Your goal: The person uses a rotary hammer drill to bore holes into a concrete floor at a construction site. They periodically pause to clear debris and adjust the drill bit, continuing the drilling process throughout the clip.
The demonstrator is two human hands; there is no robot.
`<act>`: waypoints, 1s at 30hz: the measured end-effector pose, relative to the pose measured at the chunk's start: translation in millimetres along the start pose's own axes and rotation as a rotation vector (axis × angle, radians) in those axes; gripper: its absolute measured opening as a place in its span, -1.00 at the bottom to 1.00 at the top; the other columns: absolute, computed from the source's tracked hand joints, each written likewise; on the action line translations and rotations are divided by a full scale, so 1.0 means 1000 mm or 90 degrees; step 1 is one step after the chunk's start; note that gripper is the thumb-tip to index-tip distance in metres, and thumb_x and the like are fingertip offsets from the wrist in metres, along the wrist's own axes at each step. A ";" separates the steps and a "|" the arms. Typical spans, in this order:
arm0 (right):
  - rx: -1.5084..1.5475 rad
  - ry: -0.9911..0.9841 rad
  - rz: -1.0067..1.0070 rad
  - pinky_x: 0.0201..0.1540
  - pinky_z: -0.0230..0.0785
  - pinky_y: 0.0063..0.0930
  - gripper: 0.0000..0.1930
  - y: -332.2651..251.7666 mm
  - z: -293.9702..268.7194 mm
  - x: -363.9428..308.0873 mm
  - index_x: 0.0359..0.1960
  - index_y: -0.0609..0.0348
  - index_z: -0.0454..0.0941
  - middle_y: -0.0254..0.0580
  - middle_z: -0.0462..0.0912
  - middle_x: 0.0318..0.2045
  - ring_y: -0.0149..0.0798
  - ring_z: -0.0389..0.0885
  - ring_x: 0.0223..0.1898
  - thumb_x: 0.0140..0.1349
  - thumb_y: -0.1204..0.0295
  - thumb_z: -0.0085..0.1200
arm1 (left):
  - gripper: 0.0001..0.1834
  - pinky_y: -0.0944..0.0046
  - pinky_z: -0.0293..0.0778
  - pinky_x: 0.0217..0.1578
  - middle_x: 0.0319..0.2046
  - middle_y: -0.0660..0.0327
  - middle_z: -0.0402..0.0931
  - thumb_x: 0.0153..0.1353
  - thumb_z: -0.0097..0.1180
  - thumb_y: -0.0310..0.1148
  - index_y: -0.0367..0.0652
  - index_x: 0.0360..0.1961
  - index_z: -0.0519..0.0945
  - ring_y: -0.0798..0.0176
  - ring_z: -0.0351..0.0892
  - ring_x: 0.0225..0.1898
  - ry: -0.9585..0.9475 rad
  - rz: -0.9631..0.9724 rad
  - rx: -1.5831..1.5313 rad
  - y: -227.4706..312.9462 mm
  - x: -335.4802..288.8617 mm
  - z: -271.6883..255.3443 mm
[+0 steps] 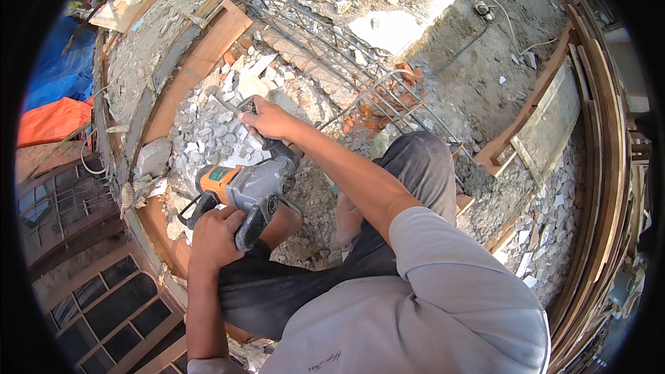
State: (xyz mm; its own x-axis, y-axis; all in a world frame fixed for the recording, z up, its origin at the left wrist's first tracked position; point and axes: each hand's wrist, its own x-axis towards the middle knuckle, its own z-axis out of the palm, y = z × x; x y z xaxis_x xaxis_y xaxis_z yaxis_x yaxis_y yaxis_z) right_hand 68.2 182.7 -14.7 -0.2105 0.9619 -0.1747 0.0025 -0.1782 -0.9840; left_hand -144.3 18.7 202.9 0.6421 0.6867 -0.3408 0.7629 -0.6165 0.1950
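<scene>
An orange and grey demolition hammer (258, 183) lies across my front, at the edge of broken rubble. My left hand (216, 237) is wrapped around its black rear handle at the lower left. Farther forward, my right hand (270, 120) grips a black handle at the tool's front end, fingers closed. Grey stone chips and white shards, the rubble (218, 128), lie just beyond the tool. I cannot make out the working tip clearly. My knee in dark trousers (419, 166) is bent to the right of the tool, and a bare foot (348, 218) shows between my legs.
Steel reinforcing bars (325, 45) run diagonally ahead, with broken red brick (388, 100) under them. A wooden board (197, 62) edges the rubble on the left. Long planks (599, 145) stack at the right. A pale cable (509, 17) curls on the far ground. Window frames (104, 305) lie lower left.
</scene>
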 end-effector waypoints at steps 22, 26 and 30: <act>-0.390 0.313 -0.309 0.37 0.51 -0.19 -0.59 -0.173 -0.172 -0.185 0.26 0.16 0.77 0.05 0.82 0.21 0.01 0.77 0.28 0.50 0.22 0.33 | -0.61 -0.19 0.70 0.00 -0.24 -0.26 0.79 0.09 0.42 -0.26 -0.33 -0.12 0.79 -0.38 0.80 -0.12 0.155 -0.222 -0.243 -0.011 0.064 0.032; -0.686 0.501 -0.091 0.31 0.55 -0.17 -0.65 -0.160 -0.244 -0.342 0.27 0.11 0.76 -0.03 0.82 0.19 -0.02 0.78 0.26 0.56 0.30 0.29 | -0.61 -0.15 0.68 0.00 -0.20 -0.30 0.78 0.14 0.42 -0.28 -0.36 -0.09 0.80 -0.37 0.81 -0.08 0.293 -0.242 -0.203 -0.028 0.070 0.010; -0.812 0.579 0.170 0.29 0.57 0.05 -0.64 -0.090 -0.279 -0.516 0.23 0.19 0.74 0.20 0.79 0.16 0.27 0.76 0.20 0.46 0.38 0.27 | -0.56 -0.07 0.68 -0.02 -0.26 -0.26 0.80 0.16 0.44 -0.35 -0.50 -0.03 0.75 -0.30 0.85 -0.12 0.330 -0.181 -0.275 -0.068 0.093 0.002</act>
State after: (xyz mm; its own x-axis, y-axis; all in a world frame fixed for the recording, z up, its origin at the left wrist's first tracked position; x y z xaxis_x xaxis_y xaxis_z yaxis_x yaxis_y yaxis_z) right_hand 449.1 -239.8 154.4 0.5588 0.8139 0.1592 0.8234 -0.5217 -0.2233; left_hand -136.6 123.8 156.0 0.2863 0.9578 0.0260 0.7985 -0.2535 0.5460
